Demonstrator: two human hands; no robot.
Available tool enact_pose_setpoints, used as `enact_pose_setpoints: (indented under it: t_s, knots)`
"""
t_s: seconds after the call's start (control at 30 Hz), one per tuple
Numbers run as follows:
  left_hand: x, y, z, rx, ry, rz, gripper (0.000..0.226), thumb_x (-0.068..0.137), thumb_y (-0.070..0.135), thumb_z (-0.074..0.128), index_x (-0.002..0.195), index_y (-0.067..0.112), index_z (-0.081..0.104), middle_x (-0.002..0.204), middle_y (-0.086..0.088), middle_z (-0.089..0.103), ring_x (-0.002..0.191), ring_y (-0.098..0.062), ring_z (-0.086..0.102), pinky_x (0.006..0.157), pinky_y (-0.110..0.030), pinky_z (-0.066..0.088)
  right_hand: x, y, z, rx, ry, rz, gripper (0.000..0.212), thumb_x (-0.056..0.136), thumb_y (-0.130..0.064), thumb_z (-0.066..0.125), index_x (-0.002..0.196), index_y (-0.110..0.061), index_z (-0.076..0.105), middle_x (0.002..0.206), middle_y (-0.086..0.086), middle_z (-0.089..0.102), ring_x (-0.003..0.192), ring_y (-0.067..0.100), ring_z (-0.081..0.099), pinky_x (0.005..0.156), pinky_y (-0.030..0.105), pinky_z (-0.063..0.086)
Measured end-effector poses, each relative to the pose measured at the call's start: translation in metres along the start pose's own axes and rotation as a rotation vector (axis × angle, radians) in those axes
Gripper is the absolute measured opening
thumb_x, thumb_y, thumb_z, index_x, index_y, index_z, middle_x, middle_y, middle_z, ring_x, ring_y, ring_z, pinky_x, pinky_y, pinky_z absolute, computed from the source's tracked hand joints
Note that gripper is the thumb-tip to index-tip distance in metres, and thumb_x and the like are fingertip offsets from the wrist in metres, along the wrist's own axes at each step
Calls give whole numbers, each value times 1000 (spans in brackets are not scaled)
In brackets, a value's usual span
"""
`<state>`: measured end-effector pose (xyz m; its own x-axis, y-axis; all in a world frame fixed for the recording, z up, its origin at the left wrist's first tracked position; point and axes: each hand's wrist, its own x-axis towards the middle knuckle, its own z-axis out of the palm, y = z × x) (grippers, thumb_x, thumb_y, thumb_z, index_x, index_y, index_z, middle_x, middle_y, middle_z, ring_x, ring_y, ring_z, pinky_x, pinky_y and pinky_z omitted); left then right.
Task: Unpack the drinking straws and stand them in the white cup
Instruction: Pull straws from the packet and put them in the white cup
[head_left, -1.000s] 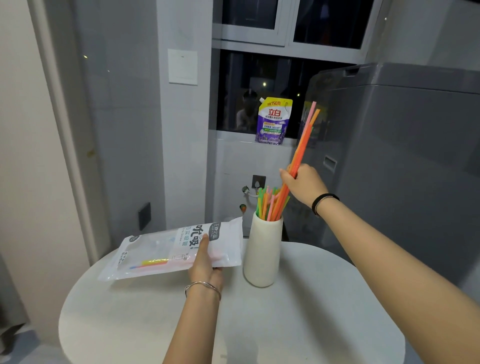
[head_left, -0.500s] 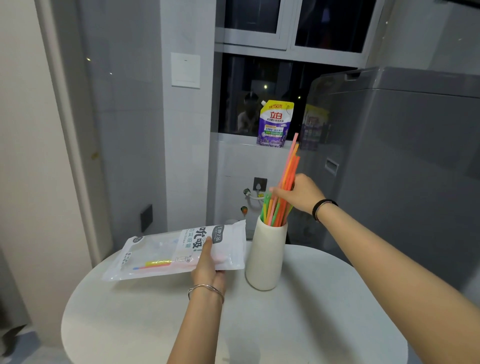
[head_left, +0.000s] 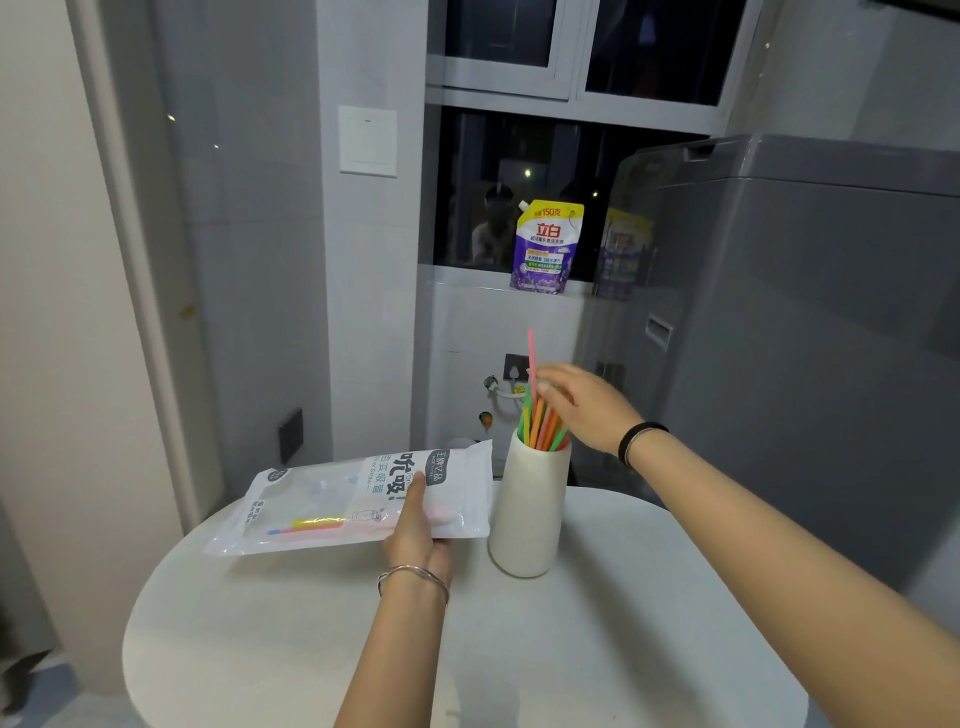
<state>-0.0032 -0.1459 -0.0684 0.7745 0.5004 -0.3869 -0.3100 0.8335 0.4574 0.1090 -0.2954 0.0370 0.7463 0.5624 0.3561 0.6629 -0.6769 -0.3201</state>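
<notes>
Straws (head_left: 540, 423) stand in white cup (head_left: 527, 512), right fingers (head_left: 561, 387) spread above; left fingers (head_left: 415, 491) clamp bag (head_left: 322, 499).

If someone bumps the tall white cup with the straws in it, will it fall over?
Maybe. The white cup is tall and narrow, so a bump near its rim could tip it. The straws lean out at the top and look light, so they probably add little steadiness.

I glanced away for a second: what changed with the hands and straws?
The right hand came down and lowered its bunch of straws into the white cup. Only a pink straw stands tall, and whether the fingers still pinch it is unclear. The left hand still holds the straw packet; the cup stayed put.
</notes>
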Motion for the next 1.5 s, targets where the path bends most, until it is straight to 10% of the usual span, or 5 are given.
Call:
enact_pose_setpoints:
  t_s: [0.27,0.57,0.83,1.13,1.5]
  knots:
    - [-2,1,1,-10,-9,3,47,92,10,60,138,9,50,139,-8,57,107,-20,58,88,-38,50,5,-11,-7,88,221,-38,81,88,-43,55,148,-37,1,159,-4,15,139,26,33,108,50,37]
    - [-6,4,0,-8,3,6,46,92,11,61,137,9,51,137,-8,59,99,-19,61,89,-38,52,-8,-3,17,-267,-7,40,63,91,-51,45,145,-22,30,156,3,24,143,23,22,117,44,15]
    - [-12,7,-2,-3,-5,38,42,91,14,63,132,12,54,129,-5,61,91,-16,63,71,-30,52,-66,-50,62,907,959,398,13,92,-14,52,104,-19,55,120,11,58,107,18,56,91,27,46]
    - [-10,3,-3,541,-19,425,27,75,15,79,100,10,69,97,-6,73,86,-21,70,67,-21,54,-101,-74,136,2210,141,999,50,99,-41,34,128,-3,49,130,20,54,124,36,49,103,48,38]
    - [-16,11,-8,847,-183,673,40,75,19,79,111,8,67,105,-2,74,96,-14,69,68,-6,52,-107,-91,151,1950,97,1014,22,94,-17,49,81,-5,62,62,8,67,67,22,62,54,27,55]
